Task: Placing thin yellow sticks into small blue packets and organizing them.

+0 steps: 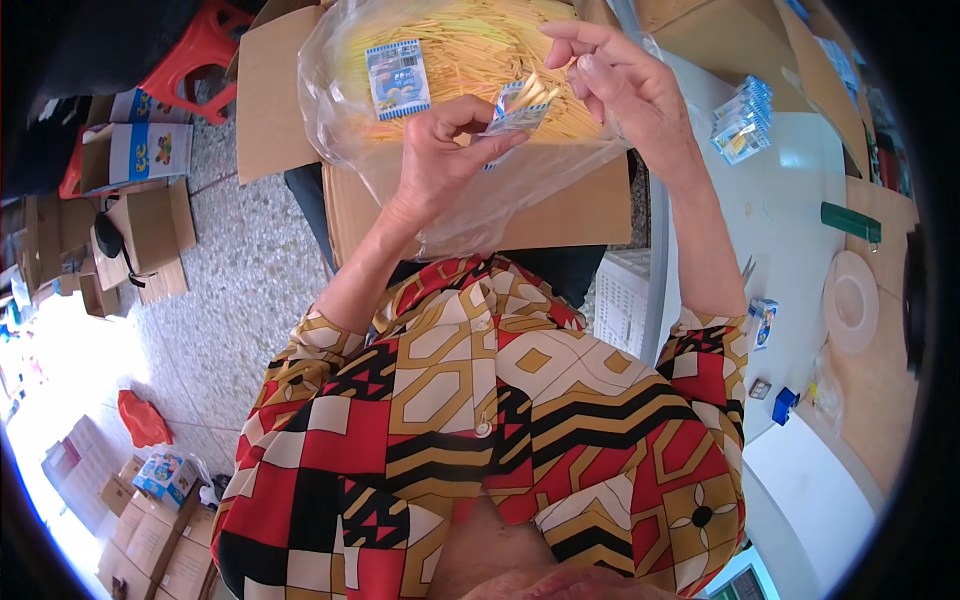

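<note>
A: What is the left hand (440, 155) doing?
B: It holds a small blue-and-white packet (512, 118) between thumb and fingers; the packet is tilted, its mouth toward the upper right, and several pale sticks (538, 93) poke out of it.

A: And the right hand (630, 90)?
B: It is raised to the right of that packet, apart from it; its fingers are loosely curled, the thumb near the forefinger; I cannot tell whether anything is pinched there.

A: What lies under them?
B: A heap of thin yellow and orange sticks (465, 55), spread inside a clear plastic bag (322, 105); the bag lines an open cardboard box (275, 115); a second packet (398, 80), flat and likewise blue and white, lies on the heap to the left of the held one.

A: Anything to the person's right?
B: A pale table (715, 240); a bundle of packets (742, 120) rests on it, overlapping in a row; farther along are a green object (850, 225), a round pale disc (851, 300) and a small blue object (785, 405).

A: And to the left?
B: A red stool (200, 60) on a speckled floor (235, 270); open cartons stand near it.
</note>
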A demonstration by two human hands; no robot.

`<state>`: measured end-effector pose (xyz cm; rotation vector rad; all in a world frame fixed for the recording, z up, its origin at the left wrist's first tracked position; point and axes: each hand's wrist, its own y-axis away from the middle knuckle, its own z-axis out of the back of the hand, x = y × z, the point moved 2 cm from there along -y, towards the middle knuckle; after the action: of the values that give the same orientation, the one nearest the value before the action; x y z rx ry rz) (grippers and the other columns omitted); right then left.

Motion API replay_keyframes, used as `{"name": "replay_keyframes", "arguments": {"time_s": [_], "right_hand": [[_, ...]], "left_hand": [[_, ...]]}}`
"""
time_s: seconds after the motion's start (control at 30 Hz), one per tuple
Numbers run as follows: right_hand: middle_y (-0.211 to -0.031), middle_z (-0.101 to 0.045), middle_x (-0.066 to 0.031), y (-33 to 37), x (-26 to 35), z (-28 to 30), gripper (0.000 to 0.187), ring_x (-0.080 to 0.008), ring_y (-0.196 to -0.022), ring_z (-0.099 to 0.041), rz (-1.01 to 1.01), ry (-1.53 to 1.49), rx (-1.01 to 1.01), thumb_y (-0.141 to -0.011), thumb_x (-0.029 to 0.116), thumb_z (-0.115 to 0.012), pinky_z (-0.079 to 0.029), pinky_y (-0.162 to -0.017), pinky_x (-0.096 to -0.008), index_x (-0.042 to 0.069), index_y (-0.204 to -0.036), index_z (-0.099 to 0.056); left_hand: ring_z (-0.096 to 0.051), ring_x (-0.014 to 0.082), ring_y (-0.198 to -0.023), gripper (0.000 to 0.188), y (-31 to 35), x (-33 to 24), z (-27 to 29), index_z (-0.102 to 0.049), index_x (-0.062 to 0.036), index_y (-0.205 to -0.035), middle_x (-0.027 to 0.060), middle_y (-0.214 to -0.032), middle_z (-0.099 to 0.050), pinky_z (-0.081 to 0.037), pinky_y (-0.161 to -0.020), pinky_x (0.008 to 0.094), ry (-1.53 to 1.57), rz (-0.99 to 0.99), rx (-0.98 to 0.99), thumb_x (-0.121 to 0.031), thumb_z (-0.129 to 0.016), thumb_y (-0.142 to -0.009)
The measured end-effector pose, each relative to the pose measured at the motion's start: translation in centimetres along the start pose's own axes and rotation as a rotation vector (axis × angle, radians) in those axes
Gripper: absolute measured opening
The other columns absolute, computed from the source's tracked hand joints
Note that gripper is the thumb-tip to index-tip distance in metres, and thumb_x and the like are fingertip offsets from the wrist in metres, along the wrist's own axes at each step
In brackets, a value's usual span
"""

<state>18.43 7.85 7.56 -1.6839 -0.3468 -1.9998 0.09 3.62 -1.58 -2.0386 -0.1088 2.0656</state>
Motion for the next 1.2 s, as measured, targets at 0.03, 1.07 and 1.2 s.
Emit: {"name": "replay_keyframes", "arguments": {"time_s": [0.03, 1.07, 1.2], "right_hand": [[-0.101, -0.057, -0.0032, 0.2, -0.5, -0.2, 0.022, -0.0054, -0.079, -0.048, 0.004, -0.062, -0.014, -0.088, 0.008, -0.052, -0.041, -0.071, -0.0187, 0.0, -0.107, -0.06], [-0.089, -0.06, -0.0009, 17.4, -12.3, 19.0, 0.015, -0.007, -0.08, -0.053, -0.096, 0.222, -0.969, -0.091, 0.008, -0.051, -0.045, -0.073, -0.0235, 0.004, -0.105, -0.053], [-0.089, -0.059, -0.0003, 18.0, -15.2, 21.6, 0.015, -0.0062, -0.081, -0.051, -0.071, 0.261, -1.081, -0.09, 0.006, -0.053, -0.043, -0.072, -0.022, 0.005, -0.104, -0.055]], "left_hand": [[-0.049, 0.004, -0.057, 0.017, 0.1, 0.1, -0.1, -0.064, 0.0016, -0.078, 0.0004, -0.063, -0.057, -0.039, -0.05, 0.0199, 0.0, 0.0, 0.003, -0.01, -0.074, -0.072], [-0.06, 0.0119, -0.081, 0.018, 0.4, -0.2, -1.7, -0.063, 0.004, -0.098, 0.008, -0.087, -0.066, -0.046, -0.076, 0.0237, -0.073, 0.144, 0.164, -0.009, -0.055, -0.089], [-0.06, 0.0118, -0.081, 0.018, 0.4, -0.5, -1.9, -0.063, 0.0039, -0.099, 0.0082, -0.086, -0.066, -0.046, -0.076, 0.0233, -0.091, 0.17, 0.166, -0.009, -0.056, -0.089]]}}
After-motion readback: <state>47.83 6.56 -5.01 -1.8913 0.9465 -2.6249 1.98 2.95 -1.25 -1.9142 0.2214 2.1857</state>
